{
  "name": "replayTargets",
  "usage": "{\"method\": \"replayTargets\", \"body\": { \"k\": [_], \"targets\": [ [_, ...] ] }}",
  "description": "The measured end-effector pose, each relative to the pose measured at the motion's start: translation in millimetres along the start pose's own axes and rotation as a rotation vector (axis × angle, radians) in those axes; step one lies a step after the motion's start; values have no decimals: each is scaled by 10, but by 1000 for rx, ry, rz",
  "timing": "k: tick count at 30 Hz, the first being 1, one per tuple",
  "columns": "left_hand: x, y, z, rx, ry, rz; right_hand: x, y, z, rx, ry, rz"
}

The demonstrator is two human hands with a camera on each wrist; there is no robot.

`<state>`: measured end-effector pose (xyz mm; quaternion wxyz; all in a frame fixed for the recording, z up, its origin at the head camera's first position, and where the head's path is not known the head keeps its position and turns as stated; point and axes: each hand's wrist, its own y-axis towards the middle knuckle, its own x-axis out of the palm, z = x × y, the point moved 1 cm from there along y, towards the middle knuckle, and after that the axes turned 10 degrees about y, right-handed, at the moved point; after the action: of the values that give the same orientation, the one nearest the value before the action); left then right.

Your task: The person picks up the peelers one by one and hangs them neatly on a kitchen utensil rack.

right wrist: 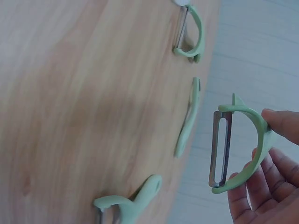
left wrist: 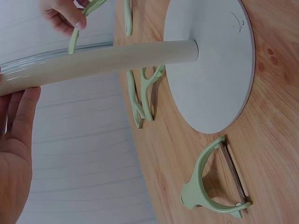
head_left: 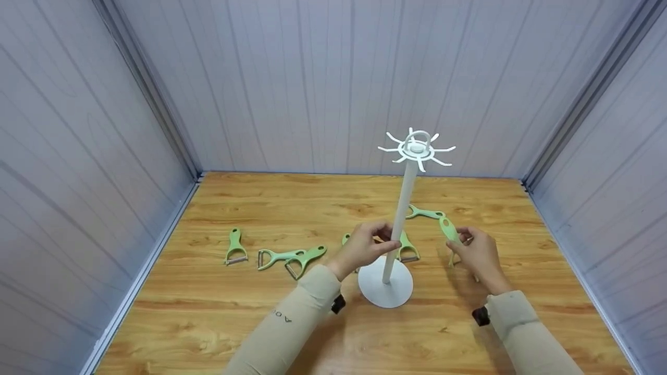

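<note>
A white stand (head_left: 404,200) with a ring of hooks (head_left: 417,149) at its top rises from a round base (head_left: 371,284) on the table. My left hand (head_left: 362,246) holds its pole low down, between thumb and fingers. To the right of the stand, my right hand (head_left: 480,254) pinches a green Y-shaped peeler (head_left: 448,229) above the table, handle end up. Seen from the right wrist, the held peeler's metal blade (right wrist: 214,154) points away from the palm, and the thumb and fingertips press on its green frame (right wrist: 258,135).
Several more green peelers lie on the wooden table: one at far left (head_left: 235,245), two overlapping ones (head_left: 279,255) (head_left: 311,254), one partly behind the pole (head_left: 408,249), one further back (head_left: 427,213). Another is mostly hidden by my left hand. Panelled walls (head_left: 323,94) enclose the table.
</note>
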<state>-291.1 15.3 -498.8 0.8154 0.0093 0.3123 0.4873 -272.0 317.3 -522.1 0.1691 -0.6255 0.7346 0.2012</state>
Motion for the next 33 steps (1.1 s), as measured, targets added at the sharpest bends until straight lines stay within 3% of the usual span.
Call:
{"method": "replayTargets", "body": {
  "k": [9,33],
  "targets": [
    [-1,16,6,-28,6,0,-20,-47,-213,-88,2,53],
    [-2,17,-9,-5,-11,-2,-23,-227,-792,-272,106,206]
  ]
}}
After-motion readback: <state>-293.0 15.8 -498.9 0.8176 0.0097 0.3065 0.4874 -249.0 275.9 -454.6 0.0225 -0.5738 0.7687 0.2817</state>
